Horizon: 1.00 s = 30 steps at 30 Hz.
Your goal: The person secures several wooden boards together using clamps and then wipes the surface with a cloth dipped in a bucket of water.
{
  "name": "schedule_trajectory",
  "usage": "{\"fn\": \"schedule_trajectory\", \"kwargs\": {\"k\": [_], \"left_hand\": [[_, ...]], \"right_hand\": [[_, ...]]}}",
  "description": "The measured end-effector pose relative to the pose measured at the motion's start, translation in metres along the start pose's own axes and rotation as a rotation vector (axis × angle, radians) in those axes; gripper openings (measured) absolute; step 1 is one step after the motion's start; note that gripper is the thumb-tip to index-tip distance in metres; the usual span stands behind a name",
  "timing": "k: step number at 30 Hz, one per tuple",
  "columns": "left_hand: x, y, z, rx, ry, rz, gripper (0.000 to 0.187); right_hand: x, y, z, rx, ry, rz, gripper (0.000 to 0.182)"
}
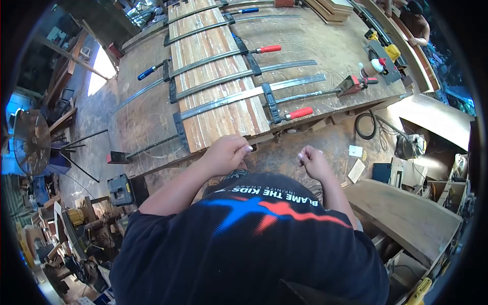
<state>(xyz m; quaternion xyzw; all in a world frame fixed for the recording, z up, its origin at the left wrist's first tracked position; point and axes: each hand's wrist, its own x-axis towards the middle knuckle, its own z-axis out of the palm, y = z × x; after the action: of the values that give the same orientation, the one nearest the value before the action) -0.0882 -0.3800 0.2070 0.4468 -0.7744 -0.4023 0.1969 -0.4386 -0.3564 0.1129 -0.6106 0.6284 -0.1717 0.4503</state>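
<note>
My left hand (226,153) is closed in a pinch just in front of the near end of a panel of wooden strips (223,124). Something small and dark shows at its fingertips, too small to name. My right hand (314,161) hangs apart from it, off the bench edge, fingers curled together; what they hold, if anything, is hidden. Several bar clamps (223,100) cross the panel on the workbench (290,40). Whitish smears mark the panel's surface. The nearest clamp's red handle (299,113) points right, above my right hand.
A glue bottle (373,67) and a yellow power tool (392,52) sit at the bench's right. Another person (414,25) is beyond. On the left are a fan (33,140) and a toolbox (121,189). A hose (366,127) lies on the floor at right, near a wooden board (406,213).
</note>
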Motion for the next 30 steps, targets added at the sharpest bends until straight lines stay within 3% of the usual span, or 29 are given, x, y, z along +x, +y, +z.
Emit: {"fn": "schedule_trajectory", "kwargs": {"k": [7,14,20,27,30], "left_hand": [[0.021,-0.034,-0.028,-0.11,0.189,-0.048,0.012],[0.08,-0.009,-0.048,-0.13,0.162,-0.012,0.01],[0.139,0.022,0.014,-0.094,0.314,-0.096,0.009],[0.187,0.079,0.108,-0.115,0.509,-0.254,0.008],[0.191,0.095,0.131,-0.178,0.499,-0.259,0.008]], "right_hand": [[0.048,-0.015,-0.04,-0.157,0.133,-0.012,0.031],[0.077,-0.039,-0.074,-0.138,0.146,0.024,0.04],[0.118,0.008,-0.169,-0.163,0.114,-0.224,0.026],[0.144,0.027,-0.289,-0.161,-0.147,-0.133,0.016],[0.155,0.033,-0.308,-0.122,-0.193,-0.315,0.02]]}}
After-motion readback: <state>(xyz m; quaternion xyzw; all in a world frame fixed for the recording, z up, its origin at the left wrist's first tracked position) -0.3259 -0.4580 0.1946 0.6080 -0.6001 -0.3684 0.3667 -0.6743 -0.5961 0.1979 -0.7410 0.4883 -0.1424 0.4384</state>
